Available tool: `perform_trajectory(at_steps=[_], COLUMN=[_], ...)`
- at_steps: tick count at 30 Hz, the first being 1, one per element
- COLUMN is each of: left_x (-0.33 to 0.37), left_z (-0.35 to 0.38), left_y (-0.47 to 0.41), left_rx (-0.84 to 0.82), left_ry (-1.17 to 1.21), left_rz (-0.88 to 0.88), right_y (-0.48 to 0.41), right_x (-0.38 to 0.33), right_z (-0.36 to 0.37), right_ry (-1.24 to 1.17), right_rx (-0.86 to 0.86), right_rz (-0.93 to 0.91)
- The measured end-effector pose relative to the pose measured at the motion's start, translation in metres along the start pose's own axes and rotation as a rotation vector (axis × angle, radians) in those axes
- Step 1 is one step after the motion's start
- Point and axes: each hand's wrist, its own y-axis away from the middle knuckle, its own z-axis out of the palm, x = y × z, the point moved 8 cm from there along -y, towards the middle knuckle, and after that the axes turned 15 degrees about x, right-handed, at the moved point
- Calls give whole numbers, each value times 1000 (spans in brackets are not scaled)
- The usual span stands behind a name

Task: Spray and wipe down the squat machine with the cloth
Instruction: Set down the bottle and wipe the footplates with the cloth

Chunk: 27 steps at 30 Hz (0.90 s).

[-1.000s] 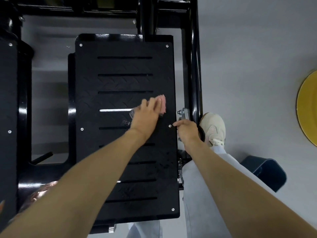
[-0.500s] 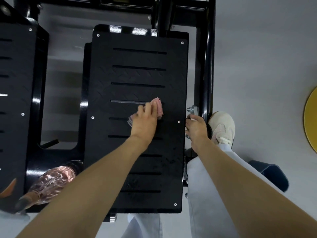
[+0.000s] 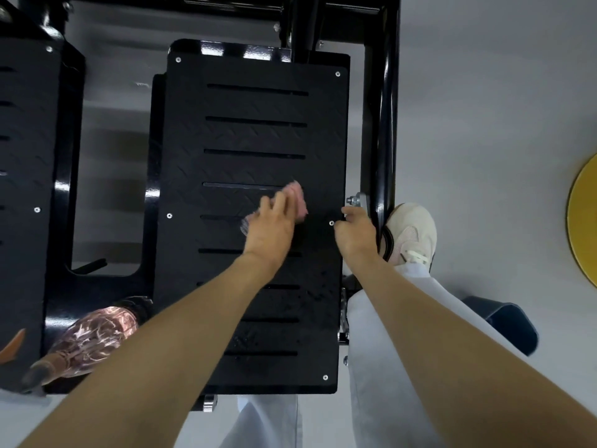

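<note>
Pressing the pink cloth point(image 3: 298, 199) onto the black footplate point(image 3: 258, 137) at mid-frame, the left grip point(image 3: 271, 229) lies flat-fingered. The right grip point(image 3: 355, 236) curls round the footplate's right edge.

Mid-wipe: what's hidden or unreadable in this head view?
- Pink cloth: mostly under the left hand, motion-blurred.
- Right hand: fingertips hidden, curled over the foot plate edge.
- Spray bottle: blurred, label unreadable.
- Second foot plate: cut off by the left edge.
- Yellow disc: cut off by the right edge.
</note>
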Motion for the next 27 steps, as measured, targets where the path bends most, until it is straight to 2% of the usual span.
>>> perform_trajectory(at_steps=[4,5,6,8,11,12,14,16,20,22,23,24,27], left_x=[30,20,3,-45,-110,-117,-110,-84,-50,-69,-88,-113,-187], left_z=[-2,-2,-2,1,3,6,9,13,15,17,18,19,19], left_y=[19,18,13,6,12,16,24,28,41,41,40,40,57], left_rx=[-62,-58,-57,-70,42,59,49,29,-5,-26,-25,-31,25], left_ry=[59,6,-46,-45,64,116,163,129,22,-109,-165,-183,12], left_rz=[445,491,462,221,-276,-392,-457,-296,233,337,292,159,-464], right_y=[21,25,30,38,46,46,49,49,50,52,52,52,52], right_x=[-21,-19,-15,-6,7,10,14,14,11,9,8,8,8], right_z=[23,30,36,44,52,53,55,57,61,64,66,68,72], right_ry=[410,499,578,719,912,961,1026,1063,1105,1110,1107,1104,1101], right_rx=[-99,-146,-195,-269,-310,-311,-315,-320,-325,-327,-325,-319,-294], right_rz=[-370,-417,-444,-477,-554,-580,-608,-616,-583,-566,-559,-555,-566])
